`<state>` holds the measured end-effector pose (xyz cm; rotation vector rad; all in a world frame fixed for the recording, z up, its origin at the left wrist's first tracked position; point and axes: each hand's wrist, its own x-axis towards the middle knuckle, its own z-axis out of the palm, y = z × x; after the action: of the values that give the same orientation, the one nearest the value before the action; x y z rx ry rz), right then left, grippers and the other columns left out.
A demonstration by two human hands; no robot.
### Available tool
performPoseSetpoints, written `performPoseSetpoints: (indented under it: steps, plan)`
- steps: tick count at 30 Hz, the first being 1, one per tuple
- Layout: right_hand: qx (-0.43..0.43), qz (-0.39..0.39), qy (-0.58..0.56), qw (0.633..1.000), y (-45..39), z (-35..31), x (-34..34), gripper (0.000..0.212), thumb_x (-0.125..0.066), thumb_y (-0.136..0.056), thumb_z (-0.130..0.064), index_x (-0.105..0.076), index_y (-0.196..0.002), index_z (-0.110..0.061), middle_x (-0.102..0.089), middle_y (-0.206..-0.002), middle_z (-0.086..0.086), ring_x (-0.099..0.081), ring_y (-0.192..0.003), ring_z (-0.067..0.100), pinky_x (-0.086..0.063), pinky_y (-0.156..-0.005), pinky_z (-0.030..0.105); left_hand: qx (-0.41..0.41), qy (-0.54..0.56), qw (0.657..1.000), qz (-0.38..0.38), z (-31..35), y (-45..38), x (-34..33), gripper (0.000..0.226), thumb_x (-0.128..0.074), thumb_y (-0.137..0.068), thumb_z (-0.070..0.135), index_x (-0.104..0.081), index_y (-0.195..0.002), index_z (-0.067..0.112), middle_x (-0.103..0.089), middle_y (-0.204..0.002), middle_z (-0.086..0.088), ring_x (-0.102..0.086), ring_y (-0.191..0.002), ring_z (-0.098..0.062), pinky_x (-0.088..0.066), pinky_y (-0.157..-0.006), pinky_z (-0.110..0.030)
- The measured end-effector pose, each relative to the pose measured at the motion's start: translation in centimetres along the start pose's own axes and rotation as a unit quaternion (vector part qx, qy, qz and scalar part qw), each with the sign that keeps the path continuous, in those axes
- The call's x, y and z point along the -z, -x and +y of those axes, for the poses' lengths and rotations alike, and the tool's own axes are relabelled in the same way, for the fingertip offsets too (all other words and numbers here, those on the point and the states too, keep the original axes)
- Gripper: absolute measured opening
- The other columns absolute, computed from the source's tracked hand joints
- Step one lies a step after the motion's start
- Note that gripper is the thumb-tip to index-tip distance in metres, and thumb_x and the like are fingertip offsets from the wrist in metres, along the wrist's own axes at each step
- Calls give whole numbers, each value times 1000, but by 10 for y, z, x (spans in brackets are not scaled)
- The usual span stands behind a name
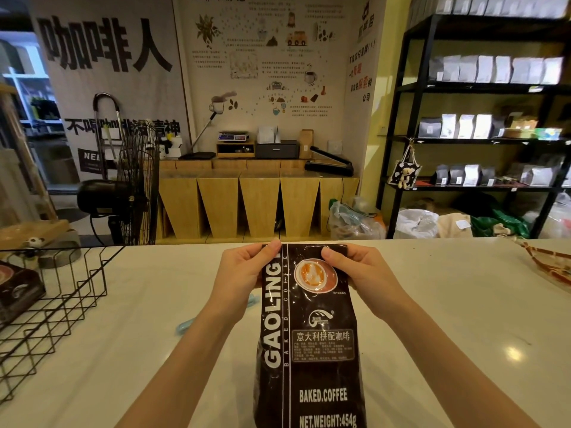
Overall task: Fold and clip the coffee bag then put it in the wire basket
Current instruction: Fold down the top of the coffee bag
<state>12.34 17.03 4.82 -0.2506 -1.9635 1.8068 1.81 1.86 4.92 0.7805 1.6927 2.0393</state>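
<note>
A dark brown coffee bag [309, 341] with white lettering stands upright on the white counter in front of me. My left hand [244, 267] pinches its top left corner, thumb on the front. My right hand [355, 267] grips the top right corner the same way. The bag's top edge looks flat between both hands. A black wire basket [58, 304] stands at the left of the counter, with another dark coffee bag [18, 288] lying in it. A light blue clip [185, 325] lies on the counter, partly hidden behind my left forearm.
The white counter [448, 319] stretches to both sides. A patterned tray or wrapper [550, 264] sits at the far right edge. Beyond the counter are a black floor fan [133, 186], wooden cabinets and black shelves of bags.
</note>
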Motion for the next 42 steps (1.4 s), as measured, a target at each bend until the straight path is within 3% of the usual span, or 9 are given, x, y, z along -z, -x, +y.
performPoseSetpoints:
  steps: [11,18,27,31,33,36,38,40,42]
  plan:
    - [-6,-16,-28,999,1,-1,-1,35,-63,-71,-33,-71,-90,-5,-73,-84,14,-69,-76,24,-55,-63,21,-14,35,999,15,-2,3,-3,21,-59,-81,27,-71,-75,11,-73,-68,-7,-69,-63,-19,-54,-63,-27]
    - [6,-30,-40,999,2,-8,0,27,-65,-68,-31,-70,-93,-22,-76,-83,0,-72,-79,19,-56,-65,22,-24,38,999,16,-1,3,-5,20,-59,-79,25,-71,-73,11,-73,-67,-7,-69,-64,-20,-53,-65,-29]
    - [10,-5,-54,999,-2,-3,-5,14,-59,-83,-18,-72,-81,-11,-74,-69,2,-70,-65,16,-55,-59,20,-41,20,999,12,-1,3,-3,20,-58,-82,23,-71,-76,10,-72,-66,-5,-69,-64,-18,-54,-65,-26]
    - [6,11,-63,998,-5,2,-7,14,-62,-81,-18,-71,-82,-6,-73,-71,6,-68,-64,19,-56,-59,22,-27,-72,996,-48,3,-3,9,22,-52,-84,30,-70,-78,17,-74,-70,3,-69,-69,-9,-52,-64,-17]
    - [2,15,-66,998,-5,3,-7,15,-63,-80,-18,-71,-82,-6,-73,-71,7,-68,-64,20,-56,-60,23,8,-96,990,-101,8,-10,26,21,-51,-83,34,-68,-90,25,-75,-84,8,-68,-84,-7,-53,-74,-17]
    - [-6,18,-70,997,-6,4,-6,13,-62,-81,-18,-71,-80,-8,-74,-69,4,-69,-64,18,-56,-62,24,20,-328,937,-116,2,-20,59,31,-60,-79,33,-60,-110,29,-63,-108,12,-58,-104,-8,-45,-87,-22]
    - [-11,19,-73,997,-6,4,-5,12,-62,-81,-18,-71,-78,-10,-74,-68,3,-69,-64,18,-56,-62,25,35,-548,832,-76,-14,-25,81,36,-67,-76,26,-60,-112,23,-59,-111,11,-54,-107,-10,-41,-91,-25]
    - [-16,21,-76,997,-7,4,-6,11,-62,-82,-18,-70,-76,-12,-74,-68,3,-70,-63,17,-56,-63,26,80,-635,766,-61,-35,-28,100,41,-72,-71,26,-61,-111,21,-61,-113,6,-54,-106,-13,-42,-92,-27]
    - [-19,23,-78,996,-7,5,-6,11,-62,-82,-18,-70,-77,-12,-74,-68,3,-70,-63,17,-57,-62,25,112,-640,758,-62,-52,-31,111,40,-74,-68,29,-65,-107,21,-60,-102,7,-53,-95,-11,-45,-86,-26]
